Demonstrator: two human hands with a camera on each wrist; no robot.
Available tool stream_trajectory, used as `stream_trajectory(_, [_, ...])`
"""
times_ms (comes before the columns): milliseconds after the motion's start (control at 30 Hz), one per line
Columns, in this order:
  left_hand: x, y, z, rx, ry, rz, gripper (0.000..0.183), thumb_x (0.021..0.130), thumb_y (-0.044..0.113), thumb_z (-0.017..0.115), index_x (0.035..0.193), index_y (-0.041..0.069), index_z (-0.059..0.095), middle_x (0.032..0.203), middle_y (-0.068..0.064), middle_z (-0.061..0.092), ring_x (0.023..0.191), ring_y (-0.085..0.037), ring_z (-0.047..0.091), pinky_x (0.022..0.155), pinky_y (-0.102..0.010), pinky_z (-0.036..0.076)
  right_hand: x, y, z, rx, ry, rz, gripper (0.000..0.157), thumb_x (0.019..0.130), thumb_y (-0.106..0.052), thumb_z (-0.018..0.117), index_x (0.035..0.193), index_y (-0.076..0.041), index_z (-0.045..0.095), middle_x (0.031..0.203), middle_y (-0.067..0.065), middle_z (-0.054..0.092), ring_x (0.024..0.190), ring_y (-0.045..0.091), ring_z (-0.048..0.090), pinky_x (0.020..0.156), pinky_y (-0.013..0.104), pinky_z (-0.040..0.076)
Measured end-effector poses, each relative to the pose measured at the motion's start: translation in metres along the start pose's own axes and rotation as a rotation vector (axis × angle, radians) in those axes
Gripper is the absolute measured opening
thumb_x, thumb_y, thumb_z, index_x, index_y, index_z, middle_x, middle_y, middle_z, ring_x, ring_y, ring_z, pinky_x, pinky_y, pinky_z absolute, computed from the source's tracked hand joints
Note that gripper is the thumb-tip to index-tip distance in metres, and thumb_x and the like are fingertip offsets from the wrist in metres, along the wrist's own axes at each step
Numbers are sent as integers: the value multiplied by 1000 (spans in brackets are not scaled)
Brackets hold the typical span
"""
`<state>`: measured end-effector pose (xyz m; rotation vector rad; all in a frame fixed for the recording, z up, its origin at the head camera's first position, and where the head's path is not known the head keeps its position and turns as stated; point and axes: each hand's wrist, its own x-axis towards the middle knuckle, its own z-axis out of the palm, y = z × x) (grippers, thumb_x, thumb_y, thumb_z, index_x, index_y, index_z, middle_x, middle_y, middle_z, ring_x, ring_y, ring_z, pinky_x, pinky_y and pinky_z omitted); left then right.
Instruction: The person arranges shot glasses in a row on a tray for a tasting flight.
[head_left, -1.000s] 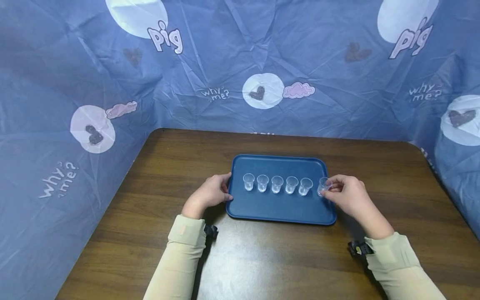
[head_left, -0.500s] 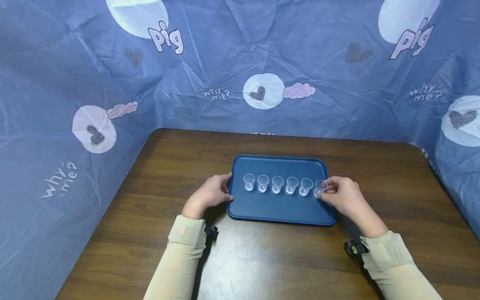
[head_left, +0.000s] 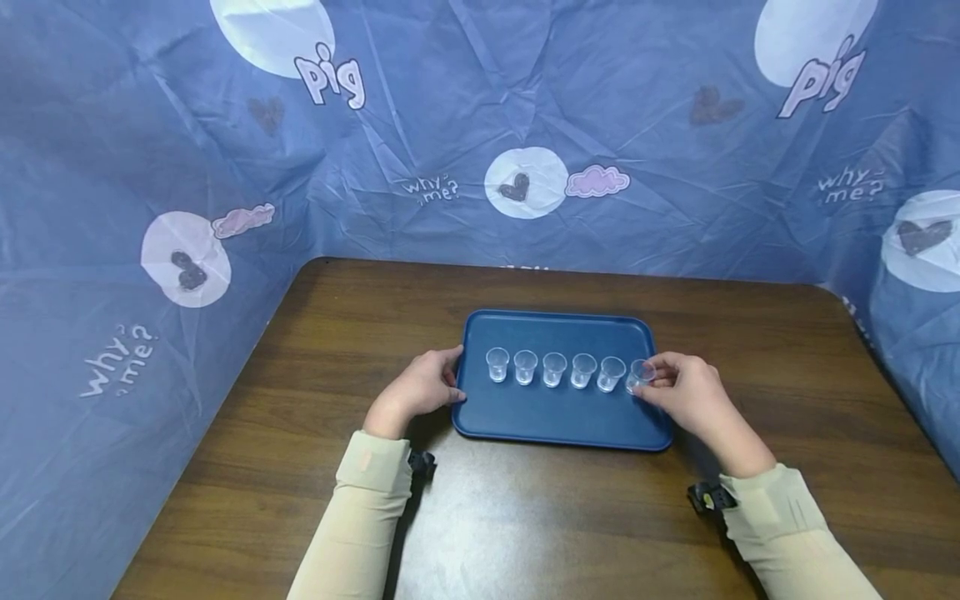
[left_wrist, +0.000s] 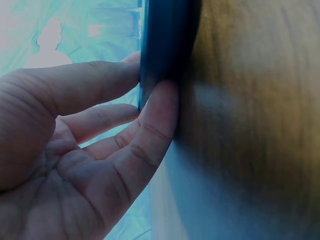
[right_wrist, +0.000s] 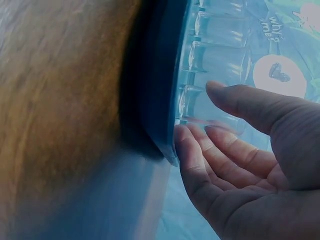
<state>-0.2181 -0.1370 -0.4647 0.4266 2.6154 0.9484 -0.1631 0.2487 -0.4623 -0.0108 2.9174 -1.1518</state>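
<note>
A dark blue tray (head_left: 555,422) lies on the wooden table with a row of small clear plastic cups (head_left: 554,369) standing upright across it. At its left edge, my left hand (head_left: 418,383) grips the rim; the left wrist view shows thumb and fingers (left_wrist: 159,112) around the tray's side. My right hand (head_left: 686,387) pinches the rightmost cup (head_left: 637,375) between thumb and fingers, at the end of the row inside the tray's right edge. In the right wrist view the thumb (right_wrist: 240,100) lies along that cup's wall, and the little finger sits by the tray's rim (right_wrist: 172,125).
The brown wooden table (head_left: 300,358) extends around the tray on all sides. A blue printed cloth (head_left: 420,108) hangs behind it and at both sides. Dark wrist devices (head_left: 711,497) sit at both cuffs.
My right hand has moved slightly left with the rightmost cup, bringing it closer to the row. In the last half second it has held nearly still. My left hand has stayed at the tray.
</note>
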Motion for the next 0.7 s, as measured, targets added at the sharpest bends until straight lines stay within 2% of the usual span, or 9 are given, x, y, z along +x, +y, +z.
stream_trajectory(133, [-2,-4,-1,-1,19,3,77,87,6,81,152,-6,41,83,-6,61,74,-19,58,72,-35,49,-2,-2,0,27,25,-29,42,86,-15,84,118,6,68,101,16,72,91,29,69,71,37,58])
stream_trajectory(267, [-4,-10,-1,-32,43,22,74,90,13,79,151,-7,41,79,-7,61,68,-18,58,62,-34,48,-6,-6,-3,36,59,-76,44,87,-16,84,122,5,67,108,18,71,97,32,69,78,45,57])
stream_trajectory(333, [-6,-12,-2,-37,63,31,73,91,15,78,151,-7,42,79,-7,62,68,-18,59,63,-34,48,-9,-7,-6,36,85,-97,47,88,-20,83,125,3,66,114,20,69,102,35,67,82,49,55])
stream_trajectory(433, [-11,-12,-6,-21,126,51,71,92,16,76,150,-8,43,86,-9,64,77,-22,60,73,-39,50,-15,-9,-13,24,131,-109,55,91,-32,80,131,1,63,124,23,64,109,41,64,85,55,53])
stream_trajectory(467, [-14,-11,-8,-5,155,58,70,92,17,76,150,-7,44,91,-11,65,82,-24,61,78,-41,50,-18,-9,-16,12,148,-109,58,92,-37,78,134,0,62,128,24,62,112,42,61,85,57,52])
stream_trajectory(500, [-17,-10,-10,3,182,64,70,93,19,75,150,-7,43,96,-14,65,88,-27,62,82,-43,50,-20,-10,-20,-11,165,-110,62,92,-41,76,137,-1,60,131,25,60,106,43,63,84,58,52])
stream_trajectory(533, [-20,-9,-12,14,213,71,71,93,20,75,150,-7,43,104,-17,65,95,-31,62,87,-46,49,-21,-10,-24,-31,178,-108,66,92,-45,75,140,-2,58,135,26,58,110,44,61,86,60,50])
stream_trajectory(633, [-31,-4,-19,56,289,86,74,96,29,72,154,-2,40,127,-26,56,117,-40,55,99,-52,43,-26,-11,-36,-97,203,-109,77,92,-49,73,148,-2,49,147,28,46,123,50,51,93,66,40])
stream_trajectory(700, [-39,1,-23,89,331,88,76,97,37,69,157,2,37,139,-28,47,126,-43,48,103,-55,40,-28,-12,-43,-127,213,-111,83,92,-50,73,153,-2,42,154,29,36,132,53,40,100,71,30])
